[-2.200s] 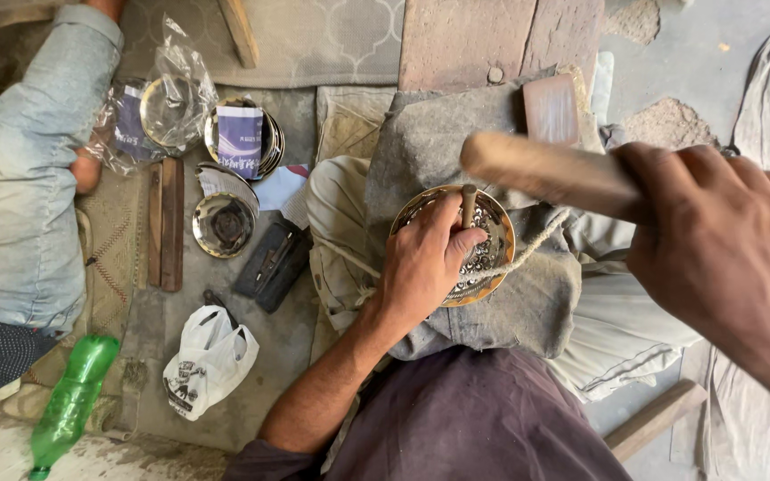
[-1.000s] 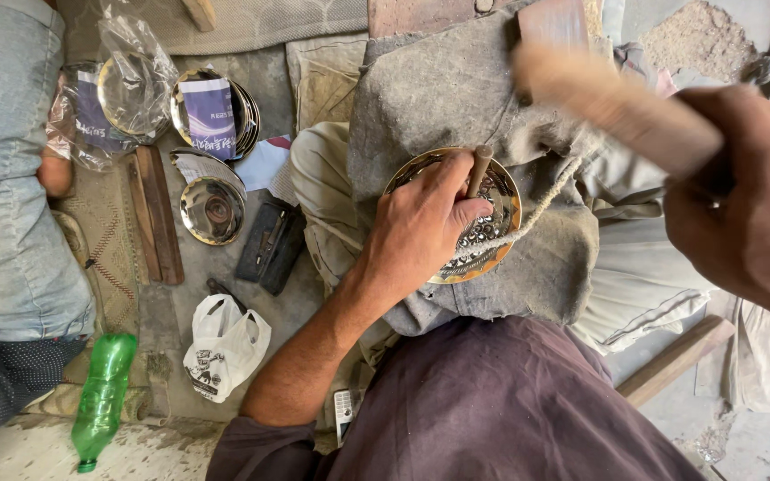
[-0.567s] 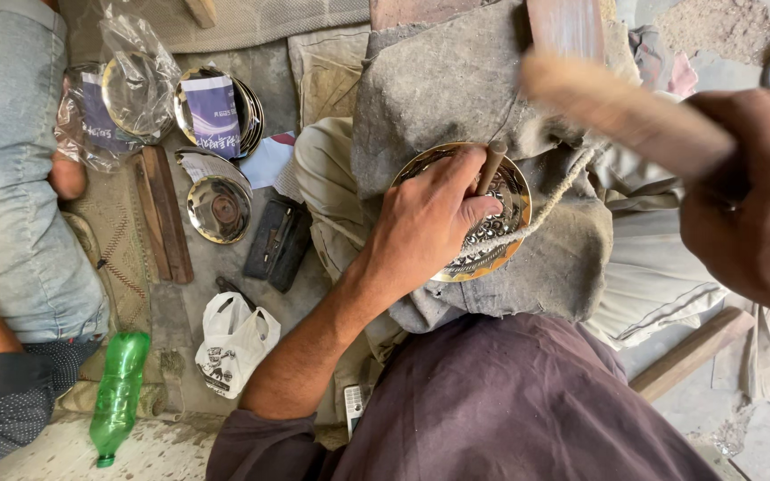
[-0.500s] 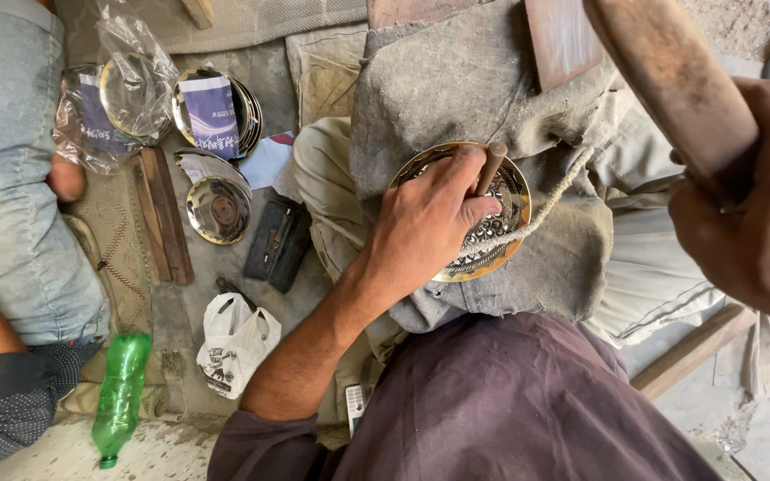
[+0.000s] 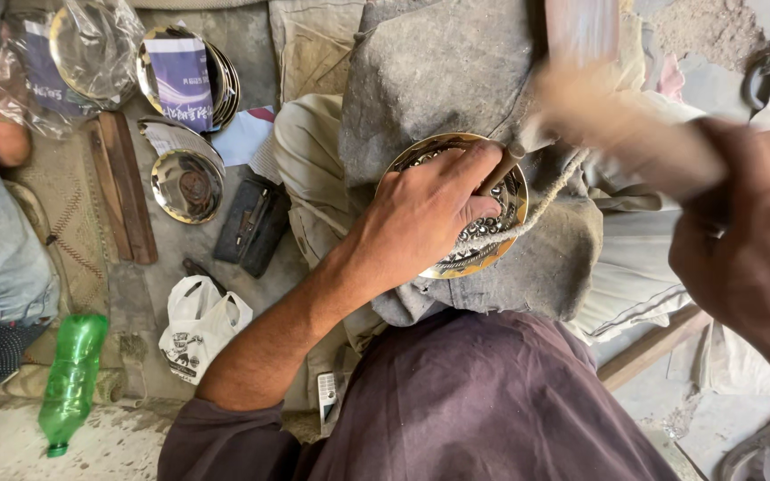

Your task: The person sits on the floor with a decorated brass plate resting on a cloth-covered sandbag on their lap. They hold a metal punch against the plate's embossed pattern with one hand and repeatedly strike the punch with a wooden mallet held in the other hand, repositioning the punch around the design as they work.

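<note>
Where stacked plates sit, a purple label shows.

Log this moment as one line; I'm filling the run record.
left hand: pins chisel on engraved brass plate | right hand: grips blurred wooden mallet | plate on grey cloth

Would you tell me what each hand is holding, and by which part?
The left hand pinches a thin chisel by its shaft; the right hand grips a wooden mallet by its handle.
</note>
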A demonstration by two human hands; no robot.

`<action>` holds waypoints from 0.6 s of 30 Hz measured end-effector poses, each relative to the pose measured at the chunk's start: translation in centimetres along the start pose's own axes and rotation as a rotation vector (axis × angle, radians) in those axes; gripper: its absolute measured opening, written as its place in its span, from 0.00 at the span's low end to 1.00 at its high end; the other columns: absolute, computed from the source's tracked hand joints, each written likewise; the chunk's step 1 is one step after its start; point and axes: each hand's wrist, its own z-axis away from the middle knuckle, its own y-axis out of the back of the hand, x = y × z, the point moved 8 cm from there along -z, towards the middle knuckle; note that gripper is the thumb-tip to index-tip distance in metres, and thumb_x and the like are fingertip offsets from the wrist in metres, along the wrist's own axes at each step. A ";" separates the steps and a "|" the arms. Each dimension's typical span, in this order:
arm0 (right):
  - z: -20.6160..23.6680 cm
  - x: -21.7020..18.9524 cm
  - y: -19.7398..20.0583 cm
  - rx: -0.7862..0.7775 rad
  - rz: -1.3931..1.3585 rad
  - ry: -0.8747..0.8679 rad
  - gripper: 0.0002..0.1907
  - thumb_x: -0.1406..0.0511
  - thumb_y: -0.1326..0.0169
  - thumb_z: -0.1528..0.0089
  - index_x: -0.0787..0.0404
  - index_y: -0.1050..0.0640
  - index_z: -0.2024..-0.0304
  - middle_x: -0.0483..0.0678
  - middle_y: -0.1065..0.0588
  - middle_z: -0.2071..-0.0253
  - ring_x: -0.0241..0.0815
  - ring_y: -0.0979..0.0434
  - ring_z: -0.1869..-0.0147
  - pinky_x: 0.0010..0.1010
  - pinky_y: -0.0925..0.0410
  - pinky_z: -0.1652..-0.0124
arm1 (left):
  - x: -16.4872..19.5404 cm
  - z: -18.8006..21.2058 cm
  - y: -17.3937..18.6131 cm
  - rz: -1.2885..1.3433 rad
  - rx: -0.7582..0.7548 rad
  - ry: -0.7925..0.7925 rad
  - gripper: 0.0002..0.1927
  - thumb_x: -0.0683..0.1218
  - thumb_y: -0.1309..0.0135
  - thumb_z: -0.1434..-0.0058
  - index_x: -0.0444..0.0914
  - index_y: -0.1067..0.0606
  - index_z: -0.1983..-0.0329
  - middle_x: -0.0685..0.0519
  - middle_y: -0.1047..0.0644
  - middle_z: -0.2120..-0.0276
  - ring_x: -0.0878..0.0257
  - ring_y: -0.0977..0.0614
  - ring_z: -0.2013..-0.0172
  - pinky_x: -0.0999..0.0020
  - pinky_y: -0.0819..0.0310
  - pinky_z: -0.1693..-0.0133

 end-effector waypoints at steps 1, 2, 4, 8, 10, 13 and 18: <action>0.1 0.0 -0.2 -0.001 -0.022 -0.008 0.23 0.74 0.45 0.35 0.72 0.33 0.38 0.62 0.24 0.60 0.48 0.20 0.62 0.31 0.24 0.65 | 0.2 0.1 0.3 0.003 0.024 -0.031 0.22 0.47 0.39 0.35 0.36 0.31 0.42 0.47 0.19 0.59 0.57 0.14 0.62 0.62 0.16 0.65; 0.3 1.0 -1.0 -0.077 -0.145 -0.134 0.24 0.75 0.44 0.36 0.74 0.33 0.38 0.64 0.24 0.65 0.49 0.21 0.69 0.34 0.26 0.72 | 0.5 0.1 0.5 0.006 0.047 -0.065 0.24 0.47 0.39 0.36 0.35 0.32 0.41 0.45 0.19 0.58 0.57 0.14 0.62 0.63 0.15 0.65; 0.5 1.0 -1.5 -0.077 -0.259 -0.134 0.24 0.77 0.45 0.37 0.76 0.33 0.38 0.66 0.25 0.67 0.51 0.21 0.72 0.37 0.26 0.75 | 0.4 -0.1 0.2 0.015 0.020 -0.065 0.24 0.47 0.40 0.36 0.35 0.32 0.40 0.45 0.19 0.58 0.58 0.14 0.63 0.66 0.15 0.68; 0.7 1.0 -1.9 -0.007 -0.284 -0.067 0.24 0.79 0.46 0.37 0.78 0.34 0.39 0.68 0.26 0.66 0.52 0.22 0.72 0.38 0.25 0.74 | -0.4 -0.7 -0.8 0.019 -0.068 -0.014 0.23 0.48 0.40 0.35 0.37 0.32 0.41 0.47 0.19 0.62 0.60 0.14 0.67 0.69 0.16 0.72; 0.9 1.7 -2.4 -0.029 -0.308 -0.131 0.25 0.78 0.44 0.38 0.80 0.35 0.39 0.68 0.26 0.68 0.51 0.23 0.75 0.38 0.26 0.77 | -0.3 -0.7 -0.7 0.011 -0.058 -0.030 0.23 0.48 0.40 0.36 0.38 0.32 0.41 0.48 0.19 0.63 0.60 0.14 0.67 0.68 0.16 0.72; 1.0 1.1 -1.9 0.037 -0.270 -0.025 0.23 0.78 0.45 0.35 0.80 0.36 0.40 0.67 0.25 0.64 0.52 0.22 0.71 0.39 0.25 0.72 | -0.1 -0.4 -0.4 -0.001 -0.046 -0.053 0.23 0.48 0.39 0.36 0.38 0.32 0.42 0.48 0.19 0.63 0.59 0.14 0.67 0.68 0.16 0.72; 1.1 1.8 -3.0 -0.139 -0.248 -0.227 0.21 0.76 0.43 0.36 0.78 0.35 0.44 0.66 0.25 0.68 0.53 0.24 0.78 0.41 0.28 0.80 | -0.3 -0.7 -0.9 0.020 -0.112 -0.032 0.20 0.46 0.40 0.34 0.39 0.32 0.43 0.49 0.19 0.62 0.61 0.13 0.65 0.71 0.15 0.73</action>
